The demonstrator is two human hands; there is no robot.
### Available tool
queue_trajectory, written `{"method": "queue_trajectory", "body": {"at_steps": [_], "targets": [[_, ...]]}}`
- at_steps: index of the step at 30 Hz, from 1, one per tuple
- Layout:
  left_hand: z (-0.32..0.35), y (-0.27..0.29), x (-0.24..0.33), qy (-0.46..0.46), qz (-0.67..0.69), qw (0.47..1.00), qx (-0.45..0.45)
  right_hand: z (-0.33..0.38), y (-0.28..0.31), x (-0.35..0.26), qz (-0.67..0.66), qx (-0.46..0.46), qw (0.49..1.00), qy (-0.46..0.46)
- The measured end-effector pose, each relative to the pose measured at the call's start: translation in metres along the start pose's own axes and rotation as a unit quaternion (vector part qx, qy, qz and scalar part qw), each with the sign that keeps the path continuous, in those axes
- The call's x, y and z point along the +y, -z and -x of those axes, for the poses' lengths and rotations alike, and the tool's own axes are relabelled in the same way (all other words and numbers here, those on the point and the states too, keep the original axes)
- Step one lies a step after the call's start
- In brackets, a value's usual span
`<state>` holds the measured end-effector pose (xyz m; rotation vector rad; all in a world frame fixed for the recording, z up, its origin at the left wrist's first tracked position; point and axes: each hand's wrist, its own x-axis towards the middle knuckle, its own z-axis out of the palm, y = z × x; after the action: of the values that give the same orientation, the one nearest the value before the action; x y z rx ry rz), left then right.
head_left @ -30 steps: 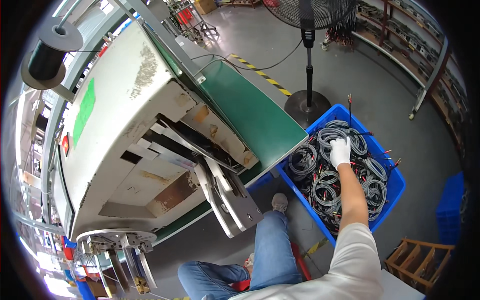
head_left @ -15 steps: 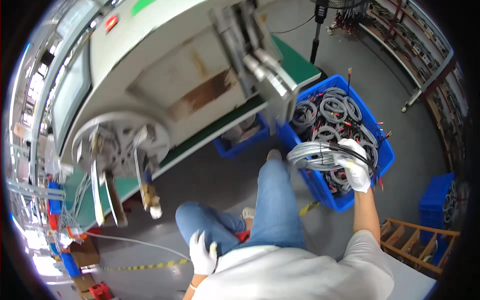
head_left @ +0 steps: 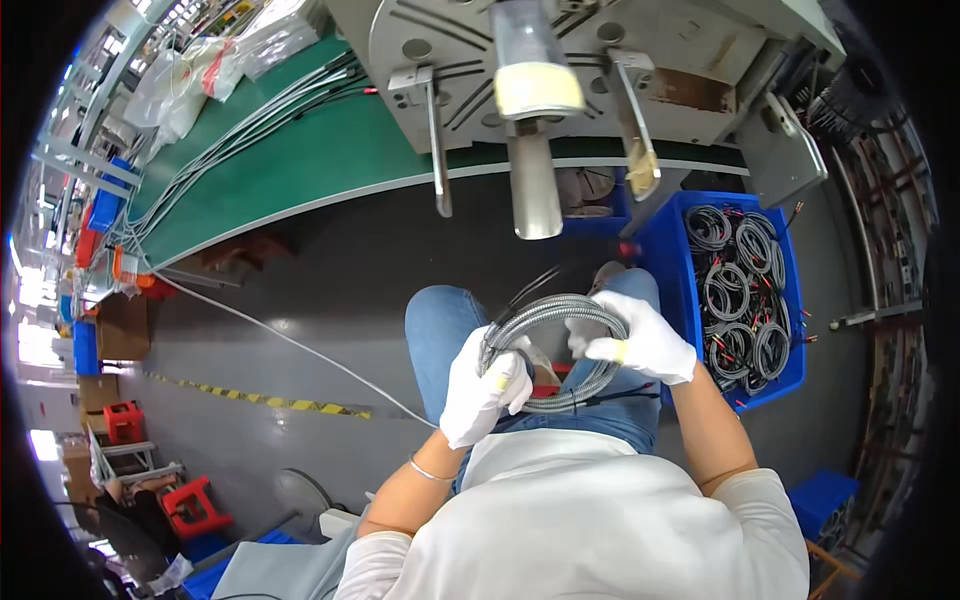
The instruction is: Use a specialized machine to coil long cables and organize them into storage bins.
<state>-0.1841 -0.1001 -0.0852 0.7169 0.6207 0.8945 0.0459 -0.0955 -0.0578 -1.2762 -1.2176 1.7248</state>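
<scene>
A ring of coiled grey cable [head_left: 548, 312] hangs over my lap, bound with a dark tie, with black lead ends sticking out at its upper left. My left hand [head_left: 484, 388], in a white glove, is closed round the coil's left side. On the opposite side my right hand [head_left: 645, 343], also gloved in white, grips the coil with its fingers reaching inside the ring. Some of those fingertips are blurred. To my right stands a blue bin [head_left: 681, 300] filled with similar cable coils [head_left: 727, 292] that have red and black ends.
Ahead is a machine with a round slotted plate [head_left: 465, 90], metal arms and a central spindle [head_left: 535, 190] jutting toward me. A green workbench [head_left: 290, 190] with loose grey cables [head_left: 235, 140] spreads to the left. One cable [head_left: 290, 340] runs from it toward me.
My right hand has brought the coil from above the blue bin to over my lap. My left hand has left my thigh and taken hold of the coil. The view has swung right.
</scene>
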Motion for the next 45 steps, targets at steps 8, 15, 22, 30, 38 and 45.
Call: {"method": "queue_trajectory", "body": {"at_steps": [8,15,22,30,38,45], "targets": [[-0.002,0.013,0.002,-0.320,-0.509,0.774,0.201,-0.005,-0.028,0.007,-0.074,0.018,0.992,-0.097],[-0.017,-0.006,0.040,-0.244,-0.622,0.729,-0.153,-0.006,-0.032,0.010,0.201,-0.050,0.978,0.026],[-0.009,-0.006,0.020,-0.127,-0.652,0.717,-0.210,0.009,-0.017,0.013,0.226,-0.129,0.965,0.024],[-0.013,0.000,-0.007,-0.171,-0.642,0.733,-0.148,0.010,-0.021,0.054,0.270,-0.048,0.956,0.105],[-0.019,0.010,0.008,0.019,-0.664,0.727,-0.173,0.002,-0.017,0.058,-0.042,-0.119,0.985,-0.115],[-0.030,0.010,0.003,0.099,-0.517,0.827,-0.197,0.003,-0.011,0.066,-0.142,-0.178,0.968,-0.101]]}}
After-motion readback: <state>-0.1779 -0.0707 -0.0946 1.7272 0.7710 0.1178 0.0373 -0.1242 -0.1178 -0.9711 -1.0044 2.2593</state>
